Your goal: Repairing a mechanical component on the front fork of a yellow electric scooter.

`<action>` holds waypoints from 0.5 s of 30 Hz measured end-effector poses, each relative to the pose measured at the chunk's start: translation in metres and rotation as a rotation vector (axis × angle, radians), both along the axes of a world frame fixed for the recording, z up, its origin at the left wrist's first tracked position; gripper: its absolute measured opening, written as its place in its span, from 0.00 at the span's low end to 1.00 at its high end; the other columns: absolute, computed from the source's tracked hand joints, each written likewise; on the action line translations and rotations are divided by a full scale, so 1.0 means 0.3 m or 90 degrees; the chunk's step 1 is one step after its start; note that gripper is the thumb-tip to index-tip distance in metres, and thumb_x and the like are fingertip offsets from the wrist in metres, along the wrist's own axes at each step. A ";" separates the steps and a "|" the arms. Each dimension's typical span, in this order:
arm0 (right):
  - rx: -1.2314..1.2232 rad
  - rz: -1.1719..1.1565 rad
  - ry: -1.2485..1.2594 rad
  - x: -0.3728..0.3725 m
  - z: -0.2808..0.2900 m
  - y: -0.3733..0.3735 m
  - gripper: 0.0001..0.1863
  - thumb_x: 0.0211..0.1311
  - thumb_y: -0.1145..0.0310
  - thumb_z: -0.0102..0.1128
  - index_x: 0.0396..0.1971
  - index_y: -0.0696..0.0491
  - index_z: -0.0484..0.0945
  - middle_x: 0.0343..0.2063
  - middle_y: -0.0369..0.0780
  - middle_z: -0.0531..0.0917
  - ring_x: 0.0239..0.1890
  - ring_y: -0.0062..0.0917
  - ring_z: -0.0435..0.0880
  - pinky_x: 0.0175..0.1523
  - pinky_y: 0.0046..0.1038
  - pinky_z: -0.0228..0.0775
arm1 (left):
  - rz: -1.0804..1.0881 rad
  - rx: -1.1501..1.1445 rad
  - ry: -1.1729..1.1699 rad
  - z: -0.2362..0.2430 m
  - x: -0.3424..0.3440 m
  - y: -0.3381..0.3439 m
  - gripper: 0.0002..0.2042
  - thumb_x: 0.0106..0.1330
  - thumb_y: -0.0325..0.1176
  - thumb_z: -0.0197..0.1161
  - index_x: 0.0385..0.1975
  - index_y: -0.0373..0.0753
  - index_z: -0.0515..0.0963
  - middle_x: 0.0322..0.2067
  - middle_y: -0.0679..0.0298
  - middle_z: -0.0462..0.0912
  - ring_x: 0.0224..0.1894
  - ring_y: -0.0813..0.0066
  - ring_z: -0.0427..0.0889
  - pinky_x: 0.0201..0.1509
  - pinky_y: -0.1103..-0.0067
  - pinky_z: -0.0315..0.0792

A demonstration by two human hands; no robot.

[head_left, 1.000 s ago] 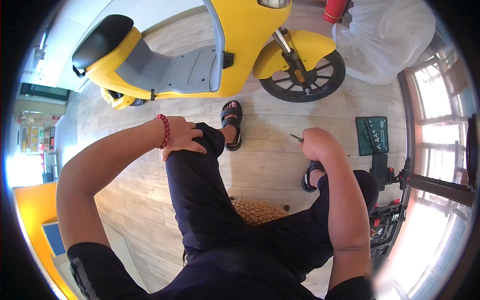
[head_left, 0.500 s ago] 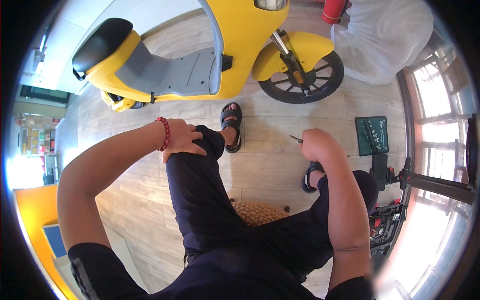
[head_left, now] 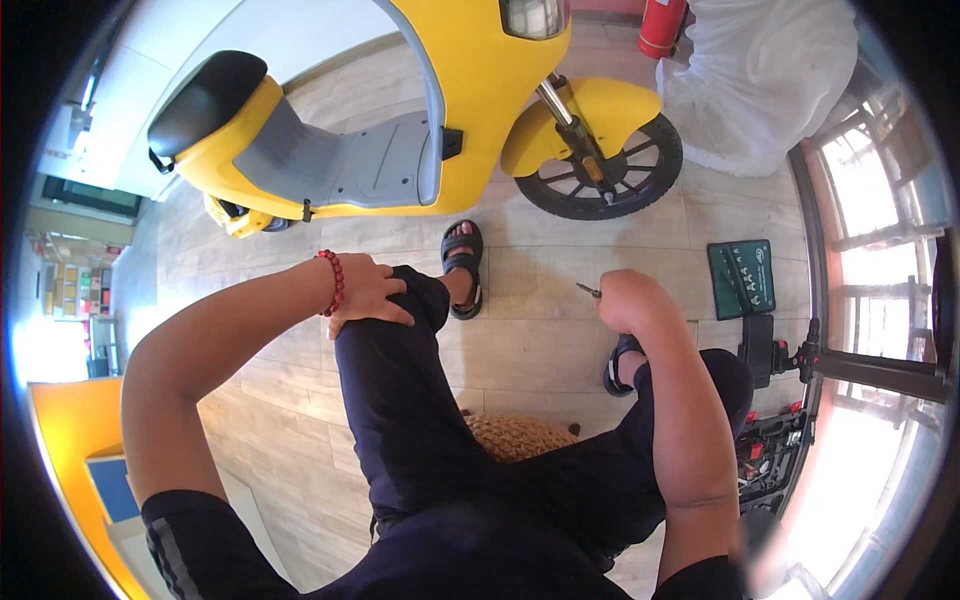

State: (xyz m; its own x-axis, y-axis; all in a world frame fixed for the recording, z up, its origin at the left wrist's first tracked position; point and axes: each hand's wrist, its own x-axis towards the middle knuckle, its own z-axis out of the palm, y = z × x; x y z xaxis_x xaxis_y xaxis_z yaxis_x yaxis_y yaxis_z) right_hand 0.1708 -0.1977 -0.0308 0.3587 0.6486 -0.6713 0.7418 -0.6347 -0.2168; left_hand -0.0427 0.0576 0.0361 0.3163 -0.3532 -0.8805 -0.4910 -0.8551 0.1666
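Note:
My left hand (head_left: 368,292) lies flat on my left knee, fingers spread, with nothing in it. A string of red beads (head_left: 331,283) circles that wrist. Out over the floor, above my right foot, my right hand (head_left: 636,299) is closed around a screwdriver-like tool (head_left: 589,291). Only its short metal tip shows, pointing left; the handle is hidden in my fist. Beyond my feet stands a yellow scooter (head_left: 462,110), its front wheel (head_left: 600,170) turned toward the right. The right hand is apart from it.
A green tool pouch (head_left: 741,279) with small wrench shapes lies on the floor at right. Near it are a black stand (head_left: 760,350) and an open toolbox (head_left: 770,450). A white plastic-wrapped bundle (head_left: 755,90) and a red cylinder (head_left: 660,26) stand far right. Beneath me is a woven seat (head_left: 520,437).
The whole view has shifted slightly, with the scooter and floor things sitting a little lower. Both hands keep their poses, and the tool stays in my right hand.

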 end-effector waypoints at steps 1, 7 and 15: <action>0.004 -0.004 0.002 0.004 -0.003 -0.007 0.12 0.43 0.76 0.52 0.30 0.60 0.79 0.35 0.51 0.79 0.39 0.40 0.80 0.43 0.34 0.72 | 0.000 0.004 0.007 0.005 0.010 -0.007 0.52 0.27 0.46 0.76 0.60 0.64 0.53 0.56 0.54 0.60 0.53 0.55 0.67 0.49 0.68 0.71; 0.017 0.004 0.003 0.003 -0.006 -0.003 0.11 0.42 0.77 0.52 0.28 0.61 0.79 0.33 0.52 0.79 0.37 0.41 0.80 0.42 0.34 0.72 | -0.004 0.004 0.010 0.005 0.011 -0.007 0.52 0.27 0.46 0.76 0.60 0.64 0.53 0.56 0.54 0.60 0.53 0.55 0.67 0.49 0.68 0.71; 0.021 -0.016 0.005 0.000 -0.008 -0.005 0.11 0.43 0.77 0.51 0.28 0.61 0.79 0.32 0.52 0.80 0.37 0.41 0.80 0.41 0.35 0.73 | -0.002 0.000 0.008 0.010 0.011 -0.009 0.51 0.28 0.47 0.75 0.59 0.63 0.53 0.56 0.54 0.60 0.53 0.54 0.67 0.50 0.68 0.70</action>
